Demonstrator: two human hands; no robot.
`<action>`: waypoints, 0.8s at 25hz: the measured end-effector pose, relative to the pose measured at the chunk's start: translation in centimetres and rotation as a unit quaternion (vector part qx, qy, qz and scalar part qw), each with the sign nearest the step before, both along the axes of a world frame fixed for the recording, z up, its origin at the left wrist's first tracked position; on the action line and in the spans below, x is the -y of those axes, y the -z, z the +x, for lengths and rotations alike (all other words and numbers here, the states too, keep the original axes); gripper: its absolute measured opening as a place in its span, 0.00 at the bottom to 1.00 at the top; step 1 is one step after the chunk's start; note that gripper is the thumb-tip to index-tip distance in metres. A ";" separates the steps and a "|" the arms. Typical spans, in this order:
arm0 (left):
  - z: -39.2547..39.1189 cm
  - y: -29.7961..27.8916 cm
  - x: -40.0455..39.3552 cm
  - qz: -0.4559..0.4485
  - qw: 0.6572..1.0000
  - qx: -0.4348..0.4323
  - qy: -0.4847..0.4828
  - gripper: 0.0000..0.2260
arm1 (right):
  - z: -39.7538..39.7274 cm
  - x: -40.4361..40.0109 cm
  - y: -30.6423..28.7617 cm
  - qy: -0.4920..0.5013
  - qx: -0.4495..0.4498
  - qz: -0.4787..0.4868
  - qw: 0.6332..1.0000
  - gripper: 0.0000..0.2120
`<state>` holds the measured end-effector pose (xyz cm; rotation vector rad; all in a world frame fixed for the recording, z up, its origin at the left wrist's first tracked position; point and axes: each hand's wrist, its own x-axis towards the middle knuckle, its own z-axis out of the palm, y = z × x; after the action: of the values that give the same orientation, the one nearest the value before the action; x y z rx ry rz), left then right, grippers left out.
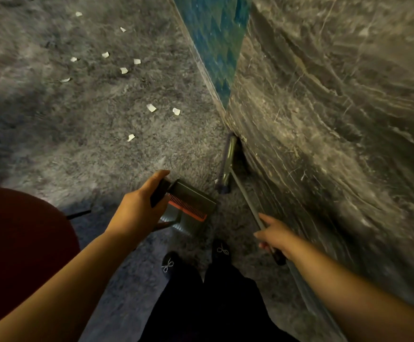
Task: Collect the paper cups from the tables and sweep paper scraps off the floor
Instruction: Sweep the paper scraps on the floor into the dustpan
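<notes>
My left hand (pixel 138 204) grips the black handle of a grey dustpan (pixel 191 211) with a red comb edge, held just above the carpet in front of my feet. My right hand (pixel 276 234) holds the thin metal handle of a broom (pixel 228 166) whose head rests on the floor against the marble wall. Several white paper scraps (pixel 151 107) lie scattered on the grey carpet ahead and to the left. No paper cups are in view.
A marble wall (pixel 324 119) rises close on the right, with a blue-green panel (pixel 218 40) beyond its corner. A dark red chair seat (pixel 21 238) sits at the lower left. My black shoes (pixel 222 250) stand on the grey carpet (pixel 77 149).
</notes>
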<state>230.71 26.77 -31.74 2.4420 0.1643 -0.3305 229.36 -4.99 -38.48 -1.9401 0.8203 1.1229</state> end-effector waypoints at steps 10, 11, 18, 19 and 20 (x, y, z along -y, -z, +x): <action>0.6 -0.4 -1.0 0.012 1.000 0.008 -0.001 0.28 | -1.3 -2.2 1.1 0.073 0.015 0.018 0.997 0.25; 0.8 -0.5 -1.3 0.014 1.000 0.008 0.002 0.28 | -1.3 -2.2 0.9 0.076 0.022 0.016 0.997 0.24; 1.7 -0.7 -2.6 0.021 0.998 -0.009 0.054 0.28 | -1.5 -2.4 0.3 0.018 0.050 -0.047 0.998 0.24; 2.0 -0.7 -2.6 0.024 0.998 -0.003 0.057 0.28 | -0.9 -2.5 0.7 0.003 0.044 -0.061 0.997 0.24; 2.2 -0.6 -2.7 0.026 0.998 0.007 0.058 0.27 | -0.3 -2.6 1.1 -0.008 0.037 -0.070 0.997 0.24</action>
<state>232.94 29.46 -31.13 2.5095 0.0254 -0.3645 229.07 -2.37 -39.55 -2.0938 0.8651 1.0209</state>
